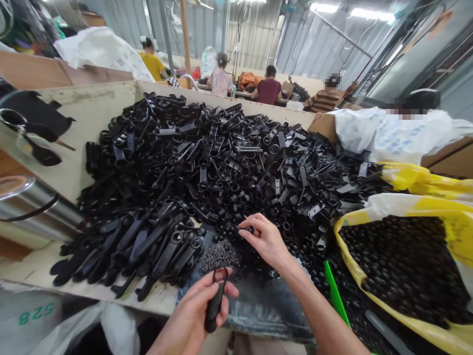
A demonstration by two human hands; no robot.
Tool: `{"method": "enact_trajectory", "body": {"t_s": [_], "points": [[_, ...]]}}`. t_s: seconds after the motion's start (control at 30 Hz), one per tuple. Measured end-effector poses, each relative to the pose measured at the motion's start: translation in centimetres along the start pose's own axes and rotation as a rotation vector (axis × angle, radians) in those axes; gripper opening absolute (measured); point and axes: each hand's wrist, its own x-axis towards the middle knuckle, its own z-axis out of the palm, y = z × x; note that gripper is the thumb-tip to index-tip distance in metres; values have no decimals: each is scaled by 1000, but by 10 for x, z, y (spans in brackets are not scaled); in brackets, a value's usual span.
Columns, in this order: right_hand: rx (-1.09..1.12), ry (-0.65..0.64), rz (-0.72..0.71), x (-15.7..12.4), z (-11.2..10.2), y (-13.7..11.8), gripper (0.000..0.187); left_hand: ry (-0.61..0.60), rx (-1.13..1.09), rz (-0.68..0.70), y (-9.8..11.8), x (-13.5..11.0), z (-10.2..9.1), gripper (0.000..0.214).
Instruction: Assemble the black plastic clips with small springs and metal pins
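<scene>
L grip [188, 315] clenched on black plastic handle [213, 306], long axis about upright in view, loop end up, just below worktop [84, 93] edge; heap of small dark bits [220, 257] just beyond; big pile of black plastic parts [207, 162] on worktop; R grip [264, 241] nearer pile, pinching small black piece [246, 229] at pile's near edge; yellow sack [349, 246] of dark round parts [399, 266] far R.

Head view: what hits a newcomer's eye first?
A huge heap of black plastic parts dominates the centre. Lower right, a yellow plastic sack holds dark round pieces. Below, the left hand grips a black plastic looped part; the right hand pinches a small black piece.
</scene>
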Motion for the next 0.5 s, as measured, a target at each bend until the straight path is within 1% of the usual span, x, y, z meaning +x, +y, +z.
{"method": "enact_trajectory", "body": {"t_s": [0.07, 0.13, 0.2, 0.23, 0.27, 0.33, 0.37, 0.4, 0.5], "points": [[60, 0, 7, -24, -9, -3, 12, -7, 5, -15, 4, -5, 5, 48], [147, -16, 10, -53, -14, -10, 13, -51, 30, -26, 5, -9, 11, 44], [254, -27, -18, -82, -12, -17, 10, -96, 70, -33, 4, -12, 19, 43], [277, -29, -42, -94, -9, -20, 12, -110, 93, -38, 3, -14, 22, 45], [282, -26, -67, -105, -6, -22, 21, -116, 116, -45, 1, -15, 24, 47], [244, -18, -117, -121, 0, -22, 41, -114, 162, -61, -3, -19, 28, 54], [224, -12, -136, -126, 1, -21, 47, -112, 185, -67, -5, -20, 28, 56], [206, -8, -154, -129, 2, -20, 48, -106, 206, -69, -7, -22, 29, 56], [164, -15, -196, -134, 0, -18, 38, -71, 248, -70, -11, -28, 30, 52]]}}
